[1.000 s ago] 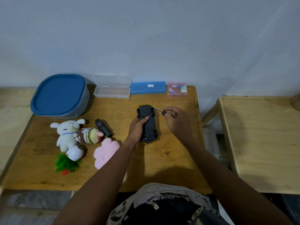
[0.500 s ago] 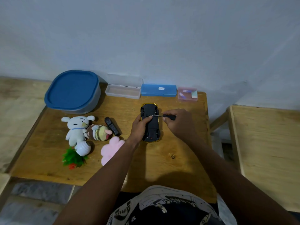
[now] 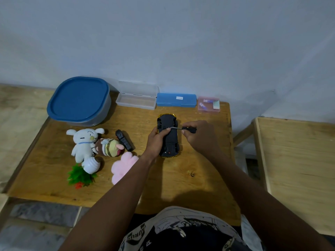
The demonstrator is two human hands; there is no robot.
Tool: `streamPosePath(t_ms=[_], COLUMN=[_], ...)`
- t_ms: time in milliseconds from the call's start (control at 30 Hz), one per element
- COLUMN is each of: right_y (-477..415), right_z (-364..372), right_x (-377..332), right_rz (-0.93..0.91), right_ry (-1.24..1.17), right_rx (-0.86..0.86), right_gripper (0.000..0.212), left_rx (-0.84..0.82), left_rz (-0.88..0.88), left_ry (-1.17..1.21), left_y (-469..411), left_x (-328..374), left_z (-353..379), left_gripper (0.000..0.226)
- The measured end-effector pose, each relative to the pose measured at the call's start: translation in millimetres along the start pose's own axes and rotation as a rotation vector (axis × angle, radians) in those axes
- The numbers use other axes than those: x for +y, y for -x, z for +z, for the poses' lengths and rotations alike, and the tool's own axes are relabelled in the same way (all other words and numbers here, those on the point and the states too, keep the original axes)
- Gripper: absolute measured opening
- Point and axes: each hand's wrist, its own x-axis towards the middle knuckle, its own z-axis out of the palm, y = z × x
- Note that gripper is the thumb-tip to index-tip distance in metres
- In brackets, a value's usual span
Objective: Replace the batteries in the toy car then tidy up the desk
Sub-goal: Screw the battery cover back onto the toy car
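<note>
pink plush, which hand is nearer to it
Left. The left hand grips the upturned toy car just up and right of the pink plush, whereas the right hand, holding the screwdriver, sits beyond the car, farther right.

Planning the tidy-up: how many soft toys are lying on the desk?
3: a white plush animal on the left, a striped bee plush touching it, and a pink fluffy one nearer the front edge. None seems hidden.

The left hand [image 3: 155, 140] is covering the left side of the toy car [image 3: 169, 136], and the screwdriver [image 3: 183, 129] tip is too small to tell where it is touching. The bottom edge is cutting off both forearms, and the print on the pink box [image 3: 208, 104] at the desk's [image 3: 181, 178] far right corner is too blurred to read.
</note>
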Motion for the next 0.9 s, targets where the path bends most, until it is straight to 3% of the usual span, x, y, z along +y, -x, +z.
streamPosePath(t_ms=[900], right_y=[-2.0], right_z=[-0.9], right_x=[3.8], right_rz=[-0.047], right_ry=[0.024], right_rx=[0.009], right_gripper=[0.022], left_rx=[0.0], left_rz=[0.041], left_ry=[-0.032], left_y=[5.3], left_x=[5.1], left_z=[3.9], left_gripper=[0.022])
